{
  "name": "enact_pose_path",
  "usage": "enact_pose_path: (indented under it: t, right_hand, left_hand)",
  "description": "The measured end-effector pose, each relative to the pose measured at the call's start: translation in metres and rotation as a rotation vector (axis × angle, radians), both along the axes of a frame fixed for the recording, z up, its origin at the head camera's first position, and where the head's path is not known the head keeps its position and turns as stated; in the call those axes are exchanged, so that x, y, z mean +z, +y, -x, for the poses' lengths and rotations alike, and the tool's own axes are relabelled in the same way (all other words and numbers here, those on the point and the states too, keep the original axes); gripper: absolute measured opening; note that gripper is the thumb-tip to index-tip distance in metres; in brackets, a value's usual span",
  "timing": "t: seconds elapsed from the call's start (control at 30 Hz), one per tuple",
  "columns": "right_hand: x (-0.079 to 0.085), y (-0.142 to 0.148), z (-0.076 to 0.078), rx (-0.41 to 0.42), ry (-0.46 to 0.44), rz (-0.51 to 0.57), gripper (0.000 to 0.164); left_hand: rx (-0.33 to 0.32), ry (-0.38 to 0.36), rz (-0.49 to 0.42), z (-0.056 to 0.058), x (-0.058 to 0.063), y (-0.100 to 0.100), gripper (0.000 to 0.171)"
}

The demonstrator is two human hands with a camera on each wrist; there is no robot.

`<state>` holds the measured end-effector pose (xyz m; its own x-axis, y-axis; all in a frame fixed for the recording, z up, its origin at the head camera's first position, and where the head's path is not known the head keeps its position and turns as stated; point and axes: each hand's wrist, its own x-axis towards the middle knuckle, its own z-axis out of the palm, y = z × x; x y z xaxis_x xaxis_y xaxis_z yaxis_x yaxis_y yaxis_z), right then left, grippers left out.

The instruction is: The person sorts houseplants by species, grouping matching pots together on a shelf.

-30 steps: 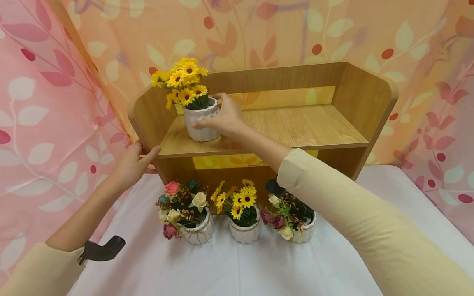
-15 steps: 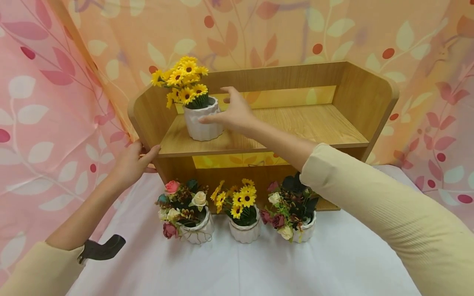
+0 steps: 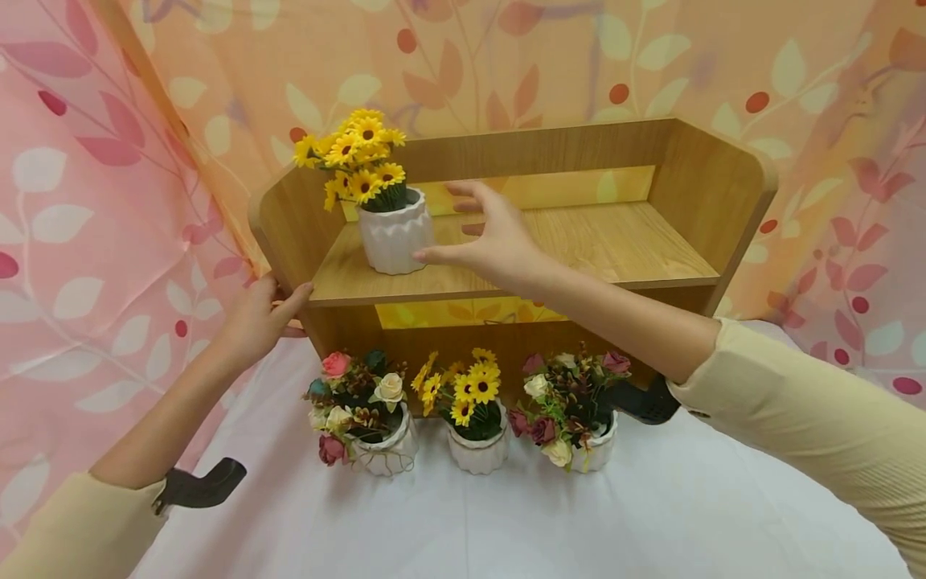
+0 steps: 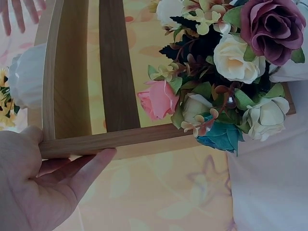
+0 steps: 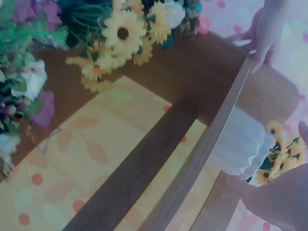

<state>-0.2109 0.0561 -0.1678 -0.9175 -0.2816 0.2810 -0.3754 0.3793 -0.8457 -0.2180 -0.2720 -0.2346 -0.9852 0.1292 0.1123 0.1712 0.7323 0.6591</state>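
Note:
A white ribbed flowerpot [image 3: 395,235] of yellow sunflowers [image 3: 365,153] stands upright at the left end of the wooden shelf's [image 3: 600,241] upper board. My right hand [image 3: 499,237] is just right of this pot, fingers spread and loosely bent, holding nothing; the thumb tip overlaps the pot's lower right side in the head view. With my left hand [image 3: 256,318] I grip the shelf unit's left side panel [image 4: 115,139] at its front edge, thumb on one face and fingers round the other. The left wrist view shows this hold close up.
Before the shelf on the white cloth [image 3: 463,531] stand three potted arrangements: mixed roses [image 3: 362,414] at left, sunflowers [image 3: 477,418] in the middle, purple and cream roses [image 3: 564,418] at right. Floral curtains [image 3: 506,64] hang behind. Black wrist mounts [image 3: 202,484] stick out from both sleeves.
My right hand has let go of the sunflower pot and drawn back to the right, with the forearm moving right too. The pot stays put; the left hand keeps its hold.

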Motion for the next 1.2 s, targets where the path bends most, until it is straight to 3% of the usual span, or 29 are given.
enact_pose_path:
  t: [0.6,1.2]
  right_hand:
    - [-0.049,0.023,-0.049,0.107,0.053,0.071,0.085]
    - [-0.129,0.035,-0.084,0.081,0.108,0.153,0.064]
  left_hand:
    - [0.015,0.000,0.033,0.000,0.000,0.001,0.079]
    - [0.014,0.001,0.053,-0.001,-0.001,0.001,0.078]
